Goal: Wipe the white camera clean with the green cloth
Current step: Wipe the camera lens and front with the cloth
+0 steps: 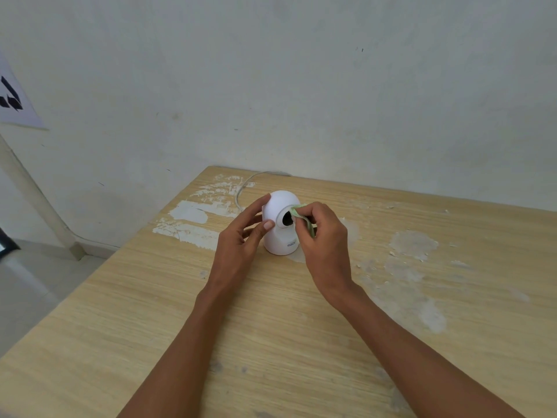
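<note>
A small white dome camera (281,206) stands upright on the wooden table (150,312), near its far edge. Its round head has a black lens face turned toward me. My left hand (241,236) grips the head's left side, thumb against the front. My right hand (325,239) pinches a folded green cloth (301,217) and presses it on the right rim of the lens face. Most of the cloth is hidden inside my fingers.
A thin white cable (244,185) runs from behind the camera over the table's far edge by the wall. Patches of peeled white and grey finish mark the tabletop. The table's left edge drops to a tiled floor (24,282). A paper sheet (15,98) hangs on the wall at left.
</note>
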Demonstrator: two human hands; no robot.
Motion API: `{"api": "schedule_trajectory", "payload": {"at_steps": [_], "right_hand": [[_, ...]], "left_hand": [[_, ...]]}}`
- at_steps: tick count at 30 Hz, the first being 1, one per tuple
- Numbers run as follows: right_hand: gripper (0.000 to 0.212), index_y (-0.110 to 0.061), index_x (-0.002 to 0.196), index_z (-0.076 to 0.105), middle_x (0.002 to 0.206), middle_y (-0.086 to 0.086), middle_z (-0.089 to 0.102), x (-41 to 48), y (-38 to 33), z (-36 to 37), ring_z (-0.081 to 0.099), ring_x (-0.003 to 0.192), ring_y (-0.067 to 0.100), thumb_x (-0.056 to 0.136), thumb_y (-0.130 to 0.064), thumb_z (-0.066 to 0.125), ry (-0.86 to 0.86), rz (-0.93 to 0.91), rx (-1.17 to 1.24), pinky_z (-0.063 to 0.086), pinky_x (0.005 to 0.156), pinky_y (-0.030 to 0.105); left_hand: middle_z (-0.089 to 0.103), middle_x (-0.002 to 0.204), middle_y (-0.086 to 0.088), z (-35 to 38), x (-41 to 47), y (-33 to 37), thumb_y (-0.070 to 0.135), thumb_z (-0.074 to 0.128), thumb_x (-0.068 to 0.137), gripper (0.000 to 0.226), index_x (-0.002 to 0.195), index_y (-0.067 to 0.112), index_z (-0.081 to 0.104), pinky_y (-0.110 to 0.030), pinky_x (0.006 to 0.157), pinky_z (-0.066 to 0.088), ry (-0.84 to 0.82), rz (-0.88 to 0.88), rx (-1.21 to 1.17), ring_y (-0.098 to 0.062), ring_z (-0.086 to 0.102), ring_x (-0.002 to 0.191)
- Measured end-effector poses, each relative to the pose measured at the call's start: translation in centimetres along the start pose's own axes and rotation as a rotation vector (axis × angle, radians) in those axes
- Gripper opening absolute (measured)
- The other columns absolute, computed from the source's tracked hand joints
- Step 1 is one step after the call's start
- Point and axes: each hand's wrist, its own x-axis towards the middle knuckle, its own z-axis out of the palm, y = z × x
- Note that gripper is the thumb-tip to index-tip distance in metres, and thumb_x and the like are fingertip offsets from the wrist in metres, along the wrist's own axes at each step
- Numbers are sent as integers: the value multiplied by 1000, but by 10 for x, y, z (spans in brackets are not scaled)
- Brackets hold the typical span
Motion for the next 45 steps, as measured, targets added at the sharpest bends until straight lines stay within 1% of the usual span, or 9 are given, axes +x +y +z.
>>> {"api": "schedule_trajectory", "payload": {"at_steps": [8, 12, 14, 18, 28, 32, 36, 41, 45], "right_hand": [[7, -6, 94, 66, 91, 2, 61, 2, 0, -1, 57, 80, 12, 92, -1, 62, -14, -69, -75, 46, 70, 19], [9, -7, 97, 68, 93, 2, 61, -8, 6, 3, 56, 79, 13, 92, -3, 62, -161, -156, -190, 47, 68, 22], [9, -8, 96, 67, 91, 0, 60, -10, 13, 1, 55, 78, 13, 92, -2, 61, -147, -95, -176, 46, 67, 24], [10, -10, 91, 63, 82, -2, 61, -2, 12, -3, 55, 75, 11, 93, -1, 59, -19, 52, -29, 42, 68, 17], [6, -12, 97, 67, 89, -2, 65, -6, 27, -9, 58, 81, 13, 95, -10, 62, -186, 80, -144, 44, 71, 23], [13, -10, 106, 69, 96, -1, 64, -12, 23, -6, 56, 84, 10, 97, -11, 60, -210, 31, -198, 42, 73, 20], [19, -8, 112, 70, 102, 2, 64, -19, 11, 5, 61, 90, 15, 98, -10, 58, -247, -46, -213, 50, 78, 27], [19, -7, 112, 71, 102, 3, 67, -17, 3, 7, 63, 91, 15, 97, -8, 60, -209, -138, -154, 51, 78, 25], [12, -10, 104, 67, 100, 2, 63, -18, 9, 8, 61, 86, 17, 95, -7, 59, -264, -130, -269, 54, 73, 33]], "left_hand": [[62, 128, 39, 0, 1, -1, 24, 64, 100, 45, 142, 41, 58, -11, 92, 51, -1, -1, 0, 7, 62, 121], [62, 130, 38, 0, 1, -1, 24, 64, 100, 45, 142, 40, 58, -10, 93, 50, -5, 6, 3, 6, 62, 122], [62, 129, 39, 0, 1, 0, 24, 64, 100, 45, 141, 41, 58, -9, 92, 49, -6, 2, 0, 7, 62, 121], [62, 129, 39, -1, 0, 0, 24, 64, 100, 44, 140, 43, 58, -8, 92, 48, -5, -4, -7, 8, 62, 120], [60, 131, 39, 0, 0, -1, 26, 63, 101, 46, 144, 40, 57, -5, 91, 47, -9, 7, 11, 8, 61, 122], [60, 133, 39, 0, 1, -2, 25, 63, 101, 46, 144, 39, 57, -7, 93, 48, -12, 6, 6, 7, 61, 123], [61, 133, 36, 0, 1, -3, 23, 64, 101, 46, 144, 36, 57, -11, 96, 49, -11, 7, -4, 4, 62, 124], [62, 134, 34, 0, 1, -4, 22, 63, 101, 46, 145, 35, 57, -9, 94, 48, -16, 5, -14, 5, 62, 124], [62, 136, 31, -1, 2, -5, 21, 61, 102, 44, 144, 35, 58, -10, 95, 48, -16, 5, -18, 4, 62, 124]]}}
